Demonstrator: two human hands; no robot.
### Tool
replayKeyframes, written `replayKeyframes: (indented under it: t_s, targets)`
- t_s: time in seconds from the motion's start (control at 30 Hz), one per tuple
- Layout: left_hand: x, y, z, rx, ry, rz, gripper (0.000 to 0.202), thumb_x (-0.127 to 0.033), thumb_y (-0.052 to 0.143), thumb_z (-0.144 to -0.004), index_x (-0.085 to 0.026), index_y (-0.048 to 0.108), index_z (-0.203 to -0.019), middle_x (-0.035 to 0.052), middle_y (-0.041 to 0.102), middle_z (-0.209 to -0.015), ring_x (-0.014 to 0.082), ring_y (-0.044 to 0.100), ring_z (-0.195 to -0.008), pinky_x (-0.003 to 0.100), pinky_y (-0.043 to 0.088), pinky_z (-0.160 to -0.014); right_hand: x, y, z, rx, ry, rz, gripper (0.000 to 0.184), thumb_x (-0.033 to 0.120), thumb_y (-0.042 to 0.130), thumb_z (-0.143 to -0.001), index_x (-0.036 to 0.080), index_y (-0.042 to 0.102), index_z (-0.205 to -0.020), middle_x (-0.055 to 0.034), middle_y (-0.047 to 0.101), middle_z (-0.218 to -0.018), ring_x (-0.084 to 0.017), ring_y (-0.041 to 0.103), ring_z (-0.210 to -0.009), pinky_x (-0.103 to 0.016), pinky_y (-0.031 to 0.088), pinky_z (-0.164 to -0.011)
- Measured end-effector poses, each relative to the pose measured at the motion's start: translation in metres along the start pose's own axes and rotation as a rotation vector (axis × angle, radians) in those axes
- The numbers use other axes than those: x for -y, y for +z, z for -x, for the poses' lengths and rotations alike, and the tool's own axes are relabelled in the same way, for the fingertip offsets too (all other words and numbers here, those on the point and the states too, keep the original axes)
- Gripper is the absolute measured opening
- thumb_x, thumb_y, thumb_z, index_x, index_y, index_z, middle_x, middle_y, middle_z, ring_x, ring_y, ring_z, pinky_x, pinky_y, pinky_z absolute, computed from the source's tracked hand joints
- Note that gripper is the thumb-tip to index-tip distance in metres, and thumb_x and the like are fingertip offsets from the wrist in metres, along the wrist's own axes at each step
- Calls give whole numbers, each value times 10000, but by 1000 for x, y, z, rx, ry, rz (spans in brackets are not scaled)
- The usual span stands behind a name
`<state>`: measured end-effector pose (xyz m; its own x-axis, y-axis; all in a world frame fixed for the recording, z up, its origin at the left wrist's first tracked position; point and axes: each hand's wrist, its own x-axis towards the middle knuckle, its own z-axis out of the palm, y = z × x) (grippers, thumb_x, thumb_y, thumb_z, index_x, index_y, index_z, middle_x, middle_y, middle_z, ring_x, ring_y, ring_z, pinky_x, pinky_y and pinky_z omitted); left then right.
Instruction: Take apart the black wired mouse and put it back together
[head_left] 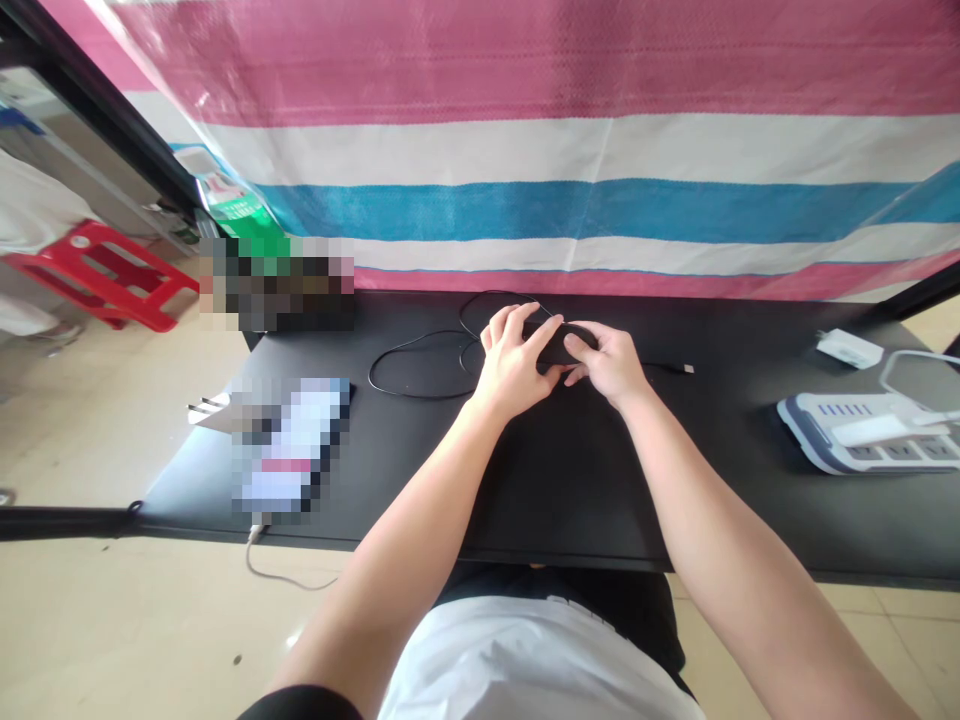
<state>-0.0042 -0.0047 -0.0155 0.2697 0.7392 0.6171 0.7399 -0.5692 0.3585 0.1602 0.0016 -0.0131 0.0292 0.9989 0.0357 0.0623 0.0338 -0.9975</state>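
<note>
Both hands meet over a small black object [559, 345], likely a computer mouse, at the far middle of the black table [570, 480]. My left hand [514, 355] wraps its fingers over the object's left side. My right hand [611, 360] grips its right side with thumb and fingers closed on it. A thin black cable [409, 350] loops out to the left of the hands. Another stretch of cable runs right and ends in a USB plug [686, 369]. Most of the object is hidden under the fingers.
A white power strip [862, 435] and a small white adapter [849, 347] lie at the table's right end. A blurred flat item [289, 455] with a white cord lies at the left. A striped tarp [525, 150] hangs behind the table. A red stool [105, 275] stands far left.
</note>
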Motion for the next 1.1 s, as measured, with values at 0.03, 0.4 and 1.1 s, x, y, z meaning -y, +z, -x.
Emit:
replayKeyframes:
  t_s: [0.03, 0.4, 1.1]
  targets:
    - [-2, -1, 0, -34, 1, 16, 495, -276, 761, -727, -233, 678, -1213, 152, 580, -1351, 360, 448, -1287, 526, 386, -1021, 1, 1, 0, -23, 8, -19, 727, 689, 824, -558, 135, 696, -1010, -48, 702, -801, -181, 680, -494, -318, 579, -395]
    - [-17, -11, -5, 105, -342, 275, 319, -366, 565, -856, -188, 565, -592, -1, 583, -553, 109, 495, -522, 264, 377, -587, -7, 8, 0, -246, -58, 19, 662, 599, 744, -701, 111, 658, -1140, -86, 738, -859, -250, 740, -612, -396, 654, -542]
    - [-7, -2, -15, 130, -1030, 1190, 547, -682, 716, -704, -167, 616, -857, 39, 649, -779, 128, 623, -608, 216, 428, -443, -9, 13, 9, -54, -362, 150, 504, 525, 780, -727, 229, 556, -1068, -98, 701, -1123, -262, 695, -1045, -432, 574, -924]
